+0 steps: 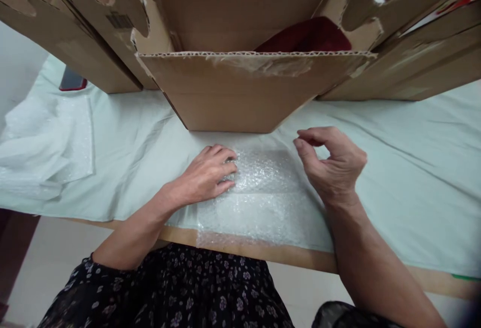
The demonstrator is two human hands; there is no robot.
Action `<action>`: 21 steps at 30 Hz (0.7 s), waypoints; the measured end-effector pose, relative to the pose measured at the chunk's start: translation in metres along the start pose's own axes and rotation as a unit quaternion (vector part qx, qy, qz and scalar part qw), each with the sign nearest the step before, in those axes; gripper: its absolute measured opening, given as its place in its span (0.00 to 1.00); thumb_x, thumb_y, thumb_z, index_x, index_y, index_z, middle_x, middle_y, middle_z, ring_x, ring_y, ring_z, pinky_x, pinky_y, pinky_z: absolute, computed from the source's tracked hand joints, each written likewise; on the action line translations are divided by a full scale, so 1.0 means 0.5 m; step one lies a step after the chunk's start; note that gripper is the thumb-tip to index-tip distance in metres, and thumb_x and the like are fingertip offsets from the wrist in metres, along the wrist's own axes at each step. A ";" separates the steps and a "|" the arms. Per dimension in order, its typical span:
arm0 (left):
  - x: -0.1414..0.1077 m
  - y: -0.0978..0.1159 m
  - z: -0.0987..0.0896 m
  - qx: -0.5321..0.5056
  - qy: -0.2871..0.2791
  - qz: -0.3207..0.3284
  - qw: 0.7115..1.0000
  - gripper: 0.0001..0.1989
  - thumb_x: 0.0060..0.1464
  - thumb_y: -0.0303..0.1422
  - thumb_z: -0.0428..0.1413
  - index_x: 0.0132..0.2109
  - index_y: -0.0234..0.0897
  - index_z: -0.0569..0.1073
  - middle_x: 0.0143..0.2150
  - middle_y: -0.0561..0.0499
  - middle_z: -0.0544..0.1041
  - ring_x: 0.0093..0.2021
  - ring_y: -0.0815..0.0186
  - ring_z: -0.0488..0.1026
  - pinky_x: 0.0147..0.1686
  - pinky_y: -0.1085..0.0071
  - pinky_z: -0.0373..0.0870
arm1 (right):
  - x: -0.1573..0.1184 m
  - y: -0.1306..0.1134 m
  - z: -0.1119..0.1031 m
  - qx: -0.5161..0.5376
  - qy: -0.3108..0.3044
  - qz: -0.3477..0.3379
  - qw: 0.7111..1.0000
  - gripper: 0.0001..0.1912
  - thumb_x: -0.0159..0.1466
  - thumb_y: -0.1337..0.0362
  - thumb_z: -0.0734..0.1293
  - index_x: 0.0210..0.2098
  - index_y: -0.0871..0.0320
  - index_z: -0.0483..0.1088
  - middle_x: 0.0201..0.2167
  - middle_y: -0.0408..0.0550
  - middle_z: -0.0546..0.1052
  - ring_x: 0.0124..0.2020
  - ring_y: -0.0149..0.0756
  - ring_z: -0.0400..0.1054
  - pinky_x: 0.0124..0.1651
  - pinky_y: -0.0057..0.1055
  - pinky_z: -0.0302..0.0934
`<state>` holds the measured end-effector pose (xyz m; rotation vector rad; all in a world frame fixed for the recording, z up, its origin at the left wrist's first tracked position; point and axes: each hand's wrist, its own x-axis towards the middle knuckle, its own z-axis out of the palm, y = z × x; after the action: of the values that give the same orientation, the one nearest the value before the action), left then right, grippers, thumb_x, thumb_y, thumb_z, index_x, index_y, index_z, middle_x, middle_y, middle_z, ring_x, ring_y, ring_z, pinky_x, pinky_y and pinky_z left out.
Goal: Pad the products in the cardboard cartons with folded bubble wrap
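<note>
Left grip [208, 175] at left edge of bubble wrap [255, 212]

bubble wrap [259, 202]: we saw clear, shiny sheet
wrap pose: we logged it flat, line across middle
wrap spot: lay on pale green cloth [398, 182], overlapping wooden edge [311, 259]

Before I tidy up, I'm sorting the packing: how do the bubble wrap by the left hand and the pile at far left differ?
The front sheet is spread fairly flat; the left pile is heaped and rumpled. The left hand is at the front sheet; the left pile lies well apart from it. Both look like translucent, shiny bubble wrap.
</note>
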<state>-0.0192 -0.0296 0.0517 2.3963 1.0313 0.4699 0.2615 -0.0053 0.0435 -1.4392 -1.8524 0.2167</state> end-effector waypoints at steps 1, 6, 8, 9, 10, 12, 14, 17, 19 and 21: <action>-0.001 -0.003 0.007 0.038 -0.013 0.005 0.999 0.04 0.62 0.30 0.61 0.45 0.38 0.78 0.56 0.41 0.79 0.58 0.51 0.73 0.57 0.51 0.72 | -0.001 -0.005 -0.003 0.011 -0.049 -0.007 0.999 0.12 0.72 0.55 0.66 0.42 0.52 0.80 0.38 0.50 0.83 0.34 0.40 0.76 0.44 0.40 0.71; -0.007 -0.015 0.009 0.093 -0.017 0.024 0.995 0.12 0.61 0.24 0.57 0.51 0.38 0.77 0.60 0.40 0.77 0.65 0.48 0.70 0.61 0.50 0.70 | -0.017 -0.022 0.024 -0.004 -0.285 -0.129 0.950 0.12 0.69 0.60 0.66 0.45 0.55 0.81 0.38 0.50 0.85 0.35 0.40 0.78 0.39 0.35 0.69; -0.007 -0.017 0.008 0.098 0.002 0.020 0.995 0.14 0.60 0.22 0.55 0.51 0.38 0.78 0.60 0.40 0.77 0.66 0.48 0.70 0.62 0.48 0.69 | -0.022 -0.018 0.034 -0.038 -0.286 -0.142 0.947 0.12 0.69 0.62 0.66 0.46 0.55 0.81 0.40 0.51 0.85 0.37 0.41 0.79 0.39 0.35 0.68; -0.007 -0.017 0.009 0.096 0.017 0.020 0.995 0.15 0.60 0.22 0.54 0.51 0.38 0.78 0.60 0.40 0.77 0.66 0.48 0.70 0.62 0.48 0.68 | -0.022 -0.015 0.036 -0.043 -0.282 -0.140 0.948 0.12 0.69 0.62 0.66 0.47 0.55 0.81 0.41 0.51 0.85 0.38 0.41 0.79 0.40 0.35 0.68; -0.006 -0.016 0.013 0.089 0.034 0.024 0.995 0.15 0.60 0.23 0.55 0.52 0.38 0.77 0.61 0.40 0.77 0.66 0.48 0.70 0.63 0.47 0.68 | -0.023 -0.013 0.036 -0.040 -0.279 -0.137 0.950 0.12 0.69 0.62 0.66 0.47 0.55 0.81 0.41 0.51 0.85 0.38 0.41 0.79 0.40 0.35 0.68; -0.005 -0.010 0.026 0.063 0.057 0.044 0.995 0.16 0.61 0.30 0.57 0.56 0.39 0.76 0.64 0.39 0.75 0.68 0.47 0.68 0.65 0.45 0.66 | -0.021 -0.009 0.034 -0.036 -0.275 -0.125 0.953 0.12 0.69 0.63 0.66 0.47 0.55 0.81 0.41 0.51 0.85 0.39 0.41 0.79 0.41 0.35 0.68; -0.004 0.000 0.045 0.040 0.041 0.066 0.996 0.24 0.62 0.41 0.61 0.62 0.40 0.73 0.69 0.38 0.71 0.71 0.45 0.65 0.68 0.43 0.62 | -0.016 -0.006 0.030 -0.041 -0.279 -0.114 0.953 0.13 0.68 0.64 0.67 0.48 0.56 0.81 0.42 0.51 0.84 0.40 0.42 0.79 0.41 0.35 0.68; -0.003 0.013 0.071 0.057 -0.029 0.061 0.996 0.36 0.61 0.54 0.61 0.69 0.42 0.66 0.75 0.36 0.64 0.76 0.42 0.57 0.73 0.40 0.52 | -0.003 -0.003 0.021 -0.059 -0.288 -0.095 0.951 0.14 0.67 0.63 0.68 0.50 0.57 0.80 0.43 0.52 0.84 0.41 0.43 0.79 0.41 0.36 0.67; -0.004 0.017 0.080 0.077 -0.058 0.050 0.994 0.39 0.61 0.56 0.60 0.70 0.42 0.64 0.77 0.36 0.61 0.78 0.42 0.53 0.75 0.40 0.47 | 0.006 0.001 0.005 -0.075 -0.282 -0.074 0.954 0.14 0.67 0.63 0.68 0.50 0.57 0.80 0.44 0.52 0.84 0.38 0.42 0.78 0.39 0.37 0.67; -0.005 0.016 0.082 0.082 -0.065 0.047 0.993 0.38 0.62 0.57 0.59 0.71 0.43 0.63 0.78 0.37 0.59 0.79 0.43 0.51 0.75 0.40 0.45 | 0.005 0.004 -0.023 -0.087 -0.264 -0.060 0.959 0.14 0.67 0.63 0.67 0.49 0.57 0.80 0.45 0.53 0.83 0.37 0.43 0.77 0.39 0.39 0.68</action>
<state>0.0039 -0.0483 0.0220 2.5905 0.9349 0.2648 0.2706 -0.0061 0.0515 -1.4769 -2.4350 0.4188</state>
